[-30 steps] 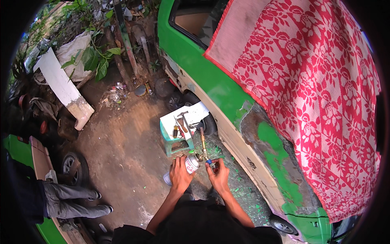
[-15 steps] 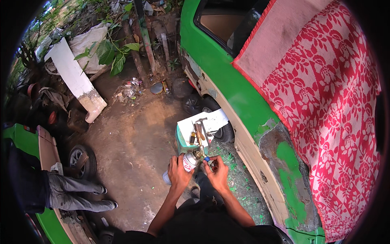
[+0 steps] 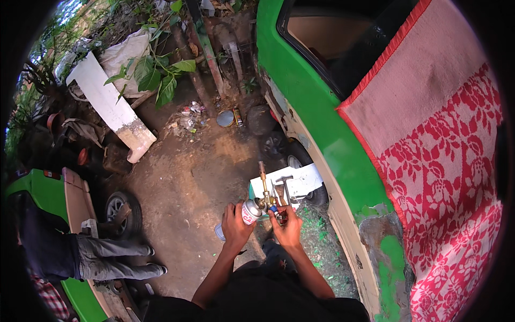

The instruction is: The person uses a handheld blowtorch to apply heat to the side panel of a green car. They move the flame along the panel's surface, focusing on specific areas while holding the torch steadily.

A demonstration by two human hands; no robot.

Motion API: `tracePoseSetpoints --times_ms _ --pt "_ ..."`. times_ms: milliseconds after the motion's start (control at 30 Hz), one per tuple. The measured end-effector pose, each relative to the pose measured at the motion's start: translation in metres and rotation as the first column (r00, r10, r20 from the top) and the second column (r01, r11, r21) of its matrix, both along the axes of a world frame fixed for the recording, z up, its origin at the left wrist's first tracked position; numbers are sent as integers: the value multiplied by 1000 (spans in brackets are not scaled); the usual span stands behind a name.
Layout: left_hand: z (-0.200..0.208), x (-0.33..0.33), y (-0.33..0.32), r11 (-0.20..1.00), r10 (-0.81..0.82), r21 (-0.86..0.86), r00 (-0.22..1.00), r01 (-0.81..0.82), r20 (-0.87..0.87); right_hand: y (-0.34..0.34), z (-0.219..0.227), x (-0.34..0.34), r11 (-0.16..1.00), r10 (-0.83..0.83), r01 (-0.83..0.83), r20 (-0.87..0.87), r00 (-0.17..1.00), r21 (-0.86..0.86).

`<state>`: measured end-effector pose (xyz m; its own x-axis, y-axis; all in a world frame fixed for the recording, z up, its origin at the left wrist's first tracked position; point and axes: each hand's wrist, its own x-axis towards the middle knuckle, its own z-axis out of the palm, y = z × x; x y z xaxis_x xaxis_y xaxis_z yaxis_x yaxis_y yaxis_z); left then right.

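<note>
My left hand (image 3: 236, 226) is wrapped round a white gas canister (image 3: 251, 213) with red lettering, held tilted in front of my body. A brass blowtorch head (image 3: 263, 182) is fitted to the canister, its nozzle pointing away from me. At the torch's blue control end, the fingers of my right hand (image 3: 288, 228) are closed; exactly what they pinch is partly hidden. No flame shows at the nozzle. Just beyond the torch, a hammer (image 3: 286, 187) and other small tools lie on a white sheet (image 3: 306, 180).
To the right stands a green car (image 3: 332, 145) with scraped bodywork, partly covered by a red-and-pink patterned blanket (image 3: 429, 161). At left, a person (image 3: 102, 255) stands beside another green car (image 3: 40, 198). A white panel (image 3: 104, 96) leans among rubbish, and a round tin (image 3: 225, 118) sits on the ground.
The view has turned, so the cars and tools appear farther right. The torch has moved left relative to the tools, and its nozzle now sits left of the hammer. Both hands keep their hold.
</note>
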<state>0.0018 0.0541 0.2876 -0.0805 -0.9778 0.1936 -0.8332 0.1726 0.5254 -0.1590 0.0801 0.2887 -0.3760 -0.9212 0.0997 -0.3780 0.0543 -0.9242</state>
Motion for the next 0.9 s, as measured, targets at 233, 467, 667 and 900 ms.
tracePoseSetpoints --times_ms 233,467,667,900 --pt "11 -7 -41 1000 12 -17 998 -10 69 -43 -4 -10 999 40 -40 -15 999 8" --pt "16 -2 -69 1000 -14 -6 998 15 55 -66 -7 -4 1000 11 -13 93 996 22" --pt "14 7 -96 996 -73 -60 997 72 -7 -82 9 5 997 -59 58 17 998 57" --pt "18 24 -122 987 -162 -12 987 162 -6 -96 11 24 991 -118 113 69 991 77"
